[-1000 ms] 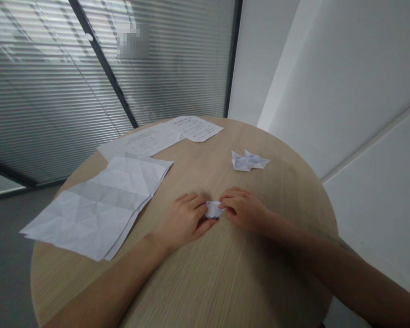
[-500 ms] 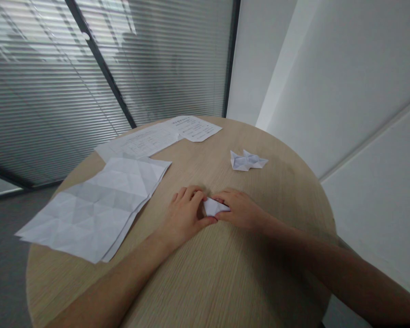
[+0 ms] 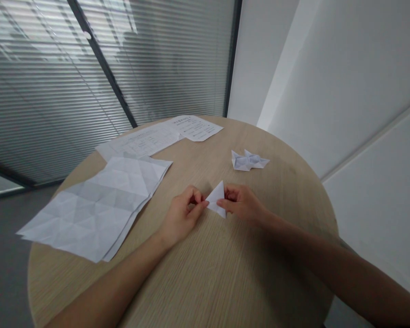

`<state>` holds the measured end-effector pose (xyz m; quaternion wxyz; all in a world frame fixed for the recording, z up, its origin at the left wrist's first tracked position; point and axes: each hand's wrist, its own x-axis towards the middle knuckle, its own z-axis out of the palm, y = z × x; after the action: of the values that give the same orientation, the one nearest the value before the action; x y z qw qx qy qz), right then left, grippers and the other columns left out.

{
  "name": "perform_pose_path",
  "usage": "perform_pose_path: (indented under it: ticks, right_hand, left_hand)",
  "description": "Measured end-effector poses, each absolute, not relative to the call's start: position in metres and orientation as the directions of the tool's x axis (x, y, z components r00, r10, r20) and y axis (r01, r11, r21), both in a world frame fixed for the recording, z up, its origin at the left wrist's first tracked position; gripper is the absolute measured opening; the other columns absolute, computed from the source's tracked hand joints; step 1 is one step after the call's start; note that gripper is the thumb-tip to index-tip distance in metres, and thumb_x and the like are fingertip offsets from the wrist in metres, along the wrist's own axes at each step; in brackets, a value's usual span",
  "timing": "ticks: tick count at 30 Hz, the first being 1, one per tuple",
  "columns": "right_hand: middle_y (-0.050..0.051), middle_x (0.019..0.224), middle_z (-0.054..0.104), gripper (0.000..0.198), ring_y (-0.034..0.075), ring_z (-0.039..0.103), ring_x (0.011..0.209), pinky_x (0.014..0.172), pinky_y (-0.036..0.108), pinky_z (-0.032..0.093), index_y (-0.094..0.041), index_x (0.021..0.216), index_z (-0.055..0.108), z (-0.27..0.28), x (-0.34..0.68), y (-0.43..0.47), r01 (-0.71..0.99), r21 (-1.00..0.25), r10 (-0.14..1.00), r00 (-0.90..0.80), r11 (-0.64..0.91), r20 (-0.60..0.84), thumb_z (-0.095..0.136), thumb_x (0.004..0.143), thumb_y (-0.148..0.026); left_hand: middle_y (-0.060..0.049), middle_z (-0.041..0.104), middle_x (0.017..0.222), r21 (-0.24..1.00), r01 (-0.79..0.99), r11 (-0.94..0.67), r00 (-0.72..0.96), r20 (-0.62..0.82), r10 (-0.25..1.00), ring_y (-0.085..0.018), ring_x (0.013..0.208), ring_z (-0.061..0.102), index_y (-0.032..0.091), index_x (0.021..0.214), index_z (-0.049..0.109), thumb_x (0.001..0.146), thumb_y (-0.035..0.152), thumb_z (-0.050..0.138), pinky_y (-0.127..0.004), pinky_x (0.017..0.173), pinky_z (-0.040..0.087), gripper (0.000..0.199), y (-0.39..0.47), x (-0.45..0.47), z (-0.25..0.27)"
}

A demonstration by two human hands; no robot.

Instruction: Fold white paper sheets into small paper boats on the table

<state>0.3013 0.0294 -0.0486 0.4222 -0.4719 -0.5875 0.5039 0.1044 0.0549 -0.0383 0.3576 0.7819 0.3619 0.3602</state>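
A small folded piece of white paper (image 3: 216, 198), roughly triangular with one point upward, is held between both hands just above the middle of the round table. My left hand (image 3: 184, 213) pinches its left corner between thumb and fingertips. Gripping the right side is my right hand (image 3: 243, 202), its thumb on the near face and the fingers curled behind. Farther back on the right lies a folded paper boat-like shape (image 3: 248, 161) with raised points, apart from both hands.
Creased white sheets (image 3: 99, 205) lie stacked on the left, overhanging the edge of the wooden table (image 3: 198, 282). Printed pages (image 3: 150, 139) lie behind them. Window blinds (image 3: 171, 59) stand beyond, and a white wall (image 3: 355, 91) rises on the right.
The folded paper has turned from lying low and flat between my fingers to showing a triangle with a point up. My left hand has drawn slightly left into a pinch.
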Motion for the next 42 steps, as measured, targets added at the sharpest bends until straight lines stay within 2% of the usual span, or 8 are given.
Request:
perform_pose_path:
  ticks: [4, 10, 15, 22, 28, 31, 36, 42]
  right_hand:
    - [-0.001, 0.068, 0.064, 0.014, 0.01, 0.055, 0.056, 0.048, 0.021, 0.041, -0.018, 0.08, 0.062, -0.048, 0.299, 0.028, 0.061, -0.996, 0.98, -0.193, 0.069, 0.056, 0.069, 0.072, -0.028]
    - [-0.002, 0.065, 0.064, 0.015, 0.008, 0.051, 0.05, 0.043, 0.019, 0.038, -0.018, 0.076, 0.062, -0.048, 0.293, 0.025, 0.024, -0.999, 0.996, -0.073, 0.048, 0.046, 0.07, 0.069, -0.028]
    - [-0.003, 0.061, 0.062, 0.018, 0.008, 0.051, 0.045, 0.043, 0.021, 0.041, -0.018, 0.077, 0.059, -0.05, 0.288, 0.025, -0.014, -1.0, 0.999, -0.034, 0.026, 0.027, 0.071, 0.068, -0.028]
    - [-0.001, 0.075, 0.068, 0.029, 0.012, 0.062, 0.062, 0.057, 0.024, 0.05, -0.019, 0.084, 0.06, -0.051, 0.286, 0.026, -0.155, -0.988, 0.994, -0.101, 0.017, 0.033, 0.078, 0.066, -0.031]
    - [-0.001, 0.076, 0.069, 0.037, 0.014, 0.066, 0.063, 0.06, 0.026, 0.051, -0.02, 0.091, 0.061, -0.049, 0.288, 0.025, -0.129, -0.991, 0.994, -0.106, -0.025, -0.012, 0.082, 0.062, -0.028]
    - [0.0, 0.079, 0.072, 0.036, 0.014, 0.067, 0.066, 0.063, 0.028, 0.053, -0.02, 0.096, 0.064, -0.052, 0.288, 0.026, -0.113, -0.994, 0.997, -0.079, 0.0, 0.009, 0.08, 0.064, -0.028]
    - [0.005, 0.106, 0.074, 0.021, 0.017, 0.071, 0.086, 0.075, 0.03, 0.056, -0.023, 0.091, 0.073, -0.061, 0.289, 0.028, -0.139, -0.981, 0.99, -0.019, 0.133, 0.137, 0.074, 0.069, -0.026]
    - [0.005, 0.122, 0.07, 0.009, 0.022, 0.067, 0.109, 0.095, 0.039, 0.052, -0.026, 0.081, 0.078, -0.061, 0.294, 0.028, -0.082, -0.976, 0.978, 0.07, 0.202, 0.197, 0.074, 0.073, -0.025]
  left_hand:
    - [0.002, 0.057, 0.073, 0.857, 0.243, -0.455, 0.451, 0.315, 0.835, -0.012, 0.064, 0.051, 0.022, 0.073, 0.04, 0.088, 0.027, 0.052, -0.024, 0.058, 0.043, 0.02, 0.052, 0.107, -0.035]
    - [-0.004, 0.059, 0.091, 0.641, 0.409, -0.649, 0.411, 0.506, 0.758, -0.017, 0.084, 0.058, 0.021, 0.081, 0.052, 0.089, 0.024, 0.055, -0.03, 0.072, 0.049, 0.009, 0.049, 0.107, -0.032]
    - [-0.006, 0.063, 0.1, 0.613, 0.423, -0.667, 0.505, 0.452, 0.735, -0.018, 0.093, 0.062, 0.021, 0.086, 0.056, 0.092, 0.025, 0.053, -0.033, 0.082, 0.05, 0.007, 0.043, 0.109, -0.03]
    - [-0.001, 0.066, 0.084, 0.767, 0.447, -0.46, 0.475, 0.232, 0.849, -0.018, 0.077, 0.063, 0.02, 0.093, 0.056, 0.072, 0.033, 0.076, -0.032, 0.069, 0.049, 0.032, 0.04, 0.112, -0.03]
    - [0.003, 0.06, 0.069, 0.951, 0.212, -0.228, 0.46, 0.109, 0.881, -0.013, 0.061, 0.058, 0.02, 0.092, 0.05, 0.074, 0.035, 0.071, -0.026, 0.057, 0.045, 0.031, 0.043, 0.115, -0.034]
    - [0.002, 0.062, 0.074, 0.976, 0.108, -0.187, 0.451, 0.119, 0.885, -0.013, 0.066, 0.059, 0.02, 0.089, 0.051, 0.072, 0.029, 0.069, -0.026, 0.061, 0.047, 0.027, 0.044, 0.115, -0.033]
    - [-0.007, 0.071, 0.11, 0.988, 0.017, -0.154, 0.374, 0.136, 0.917, -0.02, 0.099, 0.065, 0.019, 0.094, 0.063, 0.074, 0.025, 0.062, -0.034, 0.085, 0.049, 0.021, 0.047, 0.113, -0.03]
    - [-0.003, 0.074, 0.085, 0.985, 0.101, -0.139, 0.425, 0.084, 0.901, -0.017, 0.075, 0.066, 0.019, 0.103, 0.071, 0.081, 0.03, 0.059, -0.032, 0.074, 0.052, 0.027, 0.05, 0.108, -0.03]
